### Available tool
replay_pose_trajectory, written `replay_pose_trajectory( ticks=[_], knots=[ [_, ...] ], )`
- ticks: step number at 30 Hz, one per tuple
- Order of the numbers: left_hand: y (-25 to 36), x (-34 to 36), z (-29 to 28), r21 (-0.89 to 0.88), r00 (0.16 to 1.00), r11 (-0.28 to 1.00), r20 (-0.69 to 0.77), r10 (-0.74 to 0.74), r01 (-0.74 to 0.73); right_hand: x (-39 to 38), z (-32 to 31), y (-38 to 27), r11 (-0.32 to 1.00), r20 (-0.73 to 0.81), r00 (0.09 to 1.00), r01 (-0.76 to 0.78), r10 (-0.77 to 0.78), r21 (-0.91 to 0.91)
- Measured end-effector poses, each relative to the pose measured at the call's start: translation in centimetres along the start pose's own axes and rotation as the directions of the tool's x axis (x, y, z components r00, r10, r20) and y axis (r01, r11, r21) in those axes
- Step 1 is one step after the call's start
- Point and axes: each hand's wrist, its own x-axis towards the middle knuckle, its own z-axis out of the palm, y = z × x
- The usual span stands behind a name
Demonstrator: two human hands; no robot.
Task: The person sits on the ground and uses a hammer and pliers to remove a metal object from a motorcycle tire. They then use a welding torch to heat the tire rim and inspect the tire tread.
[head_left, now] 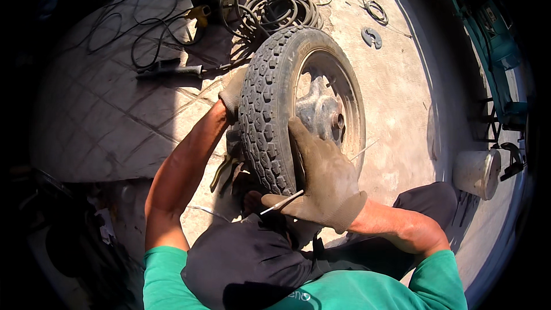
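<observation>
A small knobbly-treaded tyre (270, 103) on a pale metal wheel hub (322, 112) stands upright on the concrete in front of my knees. My left hand (232, 96), in a dirty tan glove, is pressed against the far left side of the tread, partly hidden behind the tyre. My right hand (320, 178), also gloved, lies flat on the near sidewall and rim, and a thin metal rod (282, 201) is pinched under its thumb, pointing left and down.
Coiled hoses and cables (281, 8) lie behind the tyre, with a dark long-handled tool (172, 70) to the left. A metal hook-shaped piece (372, 37) rests on the concrete. A pale bucket (476, 173) and teal machinery (488, 28) stand at the right.
</observation>
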Motion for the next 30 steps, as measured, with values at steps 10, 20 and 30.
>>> replay_pose_trajectory(
  ticks=[10, 20, 30],
  knots=[
    [2.5, 0.3, 3.1, 0.665, 0.975, 0.719, 0.066, 0.211, -0.201, -2.3, 2.5, 1.4, 0.99, -0.063, 0.989, 0.136, -0.133, 0.047],
    [6.5, 4.5, 4.9, 0.663, 0.981, 0.733, 0.191, 0.03, -0.152, -1.7, 4.8, 3.8, 0.977, -0.071, 0.975, 0.209, -0.212, -0.048],
    [3.1, 5.3, -3.9, 0.532, 0.994, 0.842, -0.001, 0.109, -0.092, 0.3, 4.5, 4.9, 0.979, 0.078, 0.984, 0.148, -0.16, 0.137]
  ],
)
